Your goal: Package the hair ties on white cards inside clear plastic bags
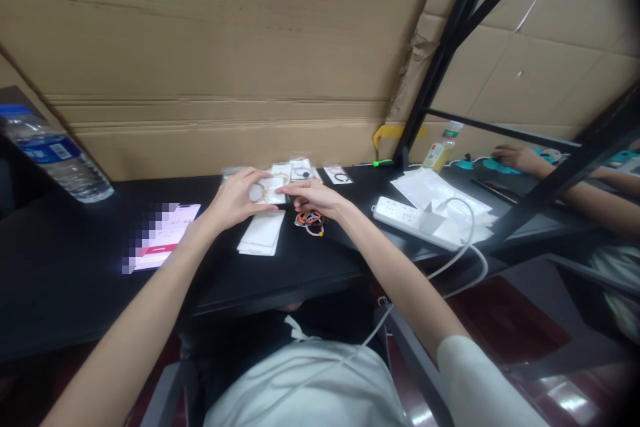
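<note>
Between my hands is a small clear bag (274,195) with a white card and what looks like a thin bracelet in it. My left hand (235,201) curves around its left side, thumb along the near edge and fingers at the far edge. From the right, my right hand (314,197) meets the bag with its index finger stretched along the edge and its other fingers curled. A small stack of white cards (261,233) lies just below my left hand. Under my right hand rests a tangle of colourful cord bracelets (311,221).
Bagged bracelets (301,170) lie behind my hands, another packet (339,175) to their right. A lit phone (167,237) and water bottle (60,153) are left. Rightward are a power strip (417,223), papers (435,193), a metal frame (440,60) and another person's hand (520,159).
</note>
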The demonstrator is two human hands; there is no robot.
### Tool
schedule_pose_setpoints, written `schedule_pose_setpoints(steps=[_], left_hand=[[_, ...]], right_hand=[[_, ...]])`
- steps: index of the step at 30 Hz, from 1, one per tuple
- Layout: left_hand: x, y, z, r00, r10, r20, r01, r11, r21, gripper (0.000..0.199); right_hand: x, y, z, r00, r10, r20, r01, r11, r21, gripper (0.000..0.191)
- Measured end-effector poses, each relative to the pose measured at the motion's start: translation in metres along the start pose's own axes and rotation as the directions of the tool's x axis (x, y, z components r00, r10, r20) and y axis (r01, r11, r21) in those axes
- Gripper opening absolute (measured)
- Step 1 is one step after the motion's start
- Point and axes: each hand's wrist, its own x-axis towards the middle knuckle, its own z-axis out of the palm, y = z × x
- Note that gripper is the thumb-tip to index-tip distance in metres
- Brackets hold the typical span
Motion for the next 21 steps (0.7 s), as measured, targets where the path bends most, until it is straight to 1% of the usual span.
schedule_pose_setpoints(steps=[5,8,11,15,21], left_hand=[[0.0001,-0.0008,-0.0004,1.0,-0.001,-0.005,0.001,1.0,0.025,0.082],[-0.0001,0.0007,-0.001,1.0,-0.008,-0.01,0.008,0.999,0.04,0.083],[-0.0004,0.0037,-0.0027,1.0,-0.001,-0.022,0.002,0.999,0.034,0.082],[-0.0007,0.0063,-0.0047,1.0,-0.003,-0.022,0.004,1.0,0.02,0.079],[-0.0008,0.0047,-0.0032,1.0,0.008,-0.025,-0.008,1.0,0.018,0.078]], right_hand=[[0.0013,0.0024,0.0039,1.0,-0.007,0.021,0.005,0.995,0.105,0.016],[0.0028,0.0049,0.0012,0.998,-0.025,0.052,0.019,0.992,0.122,0.021],[0.0036,0.0066,-0.0015,0.996,-0.042,0.082,0.03,0.99,0.137,0.021],[0.0026,0.0052,0.0015,0.997,-0.018,0.078,0.006,0.989,0.149,0.022],[0.0015,0.0028,0.0056,0.99,0.005,0.141,-0.038,0.972,0.232,0.02]])
